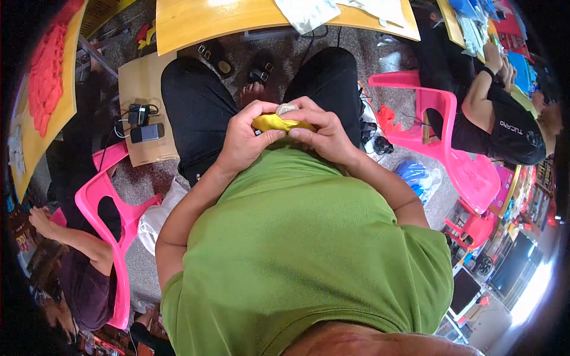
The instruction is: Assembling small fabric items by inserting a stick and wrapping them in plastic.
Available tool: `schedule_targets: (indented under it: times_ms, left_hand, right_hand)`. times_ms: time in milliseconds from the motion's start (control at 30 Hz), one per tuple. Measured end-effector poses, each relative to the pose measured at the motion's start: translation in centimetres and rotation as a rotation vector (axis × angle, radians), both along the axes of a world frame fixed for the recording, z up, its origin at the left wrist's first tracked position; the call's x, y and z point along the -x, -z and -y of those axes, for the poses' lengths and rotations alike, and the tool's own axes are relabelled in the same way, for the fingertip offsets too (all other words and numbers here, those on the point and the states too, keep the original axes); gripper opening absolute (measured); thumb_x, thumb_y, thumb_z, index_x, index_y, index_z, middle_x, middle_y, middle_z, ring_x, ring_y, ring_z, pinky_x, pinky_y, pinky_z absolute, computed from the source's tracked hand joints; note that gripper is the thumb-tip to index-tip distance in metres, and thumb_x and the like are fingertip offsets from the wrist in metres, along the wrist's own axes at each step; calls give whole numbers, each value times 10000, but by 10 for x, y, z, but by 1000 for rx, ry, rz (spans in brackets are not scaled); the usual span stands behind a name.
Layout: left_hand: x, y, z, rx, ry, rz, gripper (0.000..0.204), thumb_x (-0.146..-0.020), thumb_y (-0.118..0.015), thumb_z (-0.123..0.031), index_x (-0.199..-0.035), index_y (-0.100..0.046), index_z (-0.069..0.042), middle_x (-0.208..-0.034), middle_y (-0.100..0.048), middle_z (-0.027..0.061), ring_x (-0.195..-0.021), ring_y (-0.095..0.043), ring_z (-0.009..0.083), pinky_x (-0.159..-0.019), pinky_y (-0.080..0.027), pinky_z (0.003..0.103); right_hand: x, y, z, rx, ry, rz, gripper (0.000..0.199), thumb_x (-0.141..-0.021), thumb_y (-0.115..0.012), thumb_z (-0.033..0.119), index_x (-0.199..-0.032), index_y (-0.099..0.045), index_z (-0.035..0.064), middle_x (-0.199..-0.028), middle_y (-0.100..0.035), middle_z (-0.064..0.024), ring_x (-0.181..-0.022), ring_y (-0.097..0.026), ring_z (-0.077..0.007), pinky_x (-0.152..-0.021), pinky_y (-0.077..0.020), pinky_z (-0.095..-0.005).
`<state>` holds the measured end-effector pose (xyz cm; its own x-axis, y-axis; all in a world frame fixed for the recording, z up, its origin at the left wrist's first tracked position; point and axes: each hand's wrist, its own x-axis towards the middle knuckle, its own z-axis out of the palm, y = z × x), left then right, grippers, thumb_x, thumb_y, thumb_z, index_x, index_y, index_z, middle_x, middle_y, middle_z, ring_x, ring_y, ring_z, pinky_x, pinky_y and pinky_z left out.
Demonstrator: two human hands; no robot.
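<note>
Close in front of my belly, both hands grip a bunched, shiny yellow piece that looks like cloth or thin film (pixel 270 123). My left hand (pixel 244 135) pinches its left end between thumb and fingers. On the other end, my right hand (pixel 325 132) closes with thumb and bent fingers. A small whitish wad (pixel 287 108) shows at the upper edge of the yellow piece, against my right fingers. Much of the yellow piece is covered by my fingers, so its full shape cannot be made out.
Beyond my knees stands a wooden table (pixel 219 18) with white sheets (pixel 306 13) on it. Cardboard (pixel 148 77) at left bears a dark grey box (pixel 147 133) and cables. Pink chairs (pixel 122 222) with seated people flank me; a blue bundle in clear plastic (pixel 415 176) lies right.
</note>
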<state>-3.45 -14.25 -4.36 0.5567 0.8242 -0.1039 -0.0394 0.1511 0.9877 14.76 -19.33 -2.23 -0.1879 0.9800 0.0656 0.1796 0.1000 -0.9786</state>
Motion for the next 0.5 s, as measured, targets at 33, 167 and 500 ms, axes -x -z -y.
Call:
schedule_targets:
  times_ms: [33,167,500]
  left_hand:
    - [-1,-1,-2,-121,20,-46,342,-684,-719,-19,-996,-580,-20,-890,-611,47,-814,-573,119,-727,-454,252]
    - [-3,-5,-4,-258,39,-105,321,-663,-722,-15,-959,-599,-13,-851,-612,69,-762,-586,151,-688,-456,266]
    - [2,-3,-2,-236,14,-167,233,-624,-713,30,-829,-606,2,-742,-609,69,-655,-582,126,-607,-457,258]
  right_hand:
    - [1,-1,1,116,9,-86,258,-770,-651,19,-1025,-636,49,-960,-574,-90,-944,-543,-209,-821,-434,-285]
    - [-2,7,-3,126,8,-153,233,-792,-631,25,-1022,-655,54,-1007,-560,-93,-899,-550,-183,-776,-440,-262]
    - [0,-13,-8,-148,94,264,165,-673,-719,59,-817,-641,74,-880,-541,-81,-870,-531,-240,-738,-435,-335]
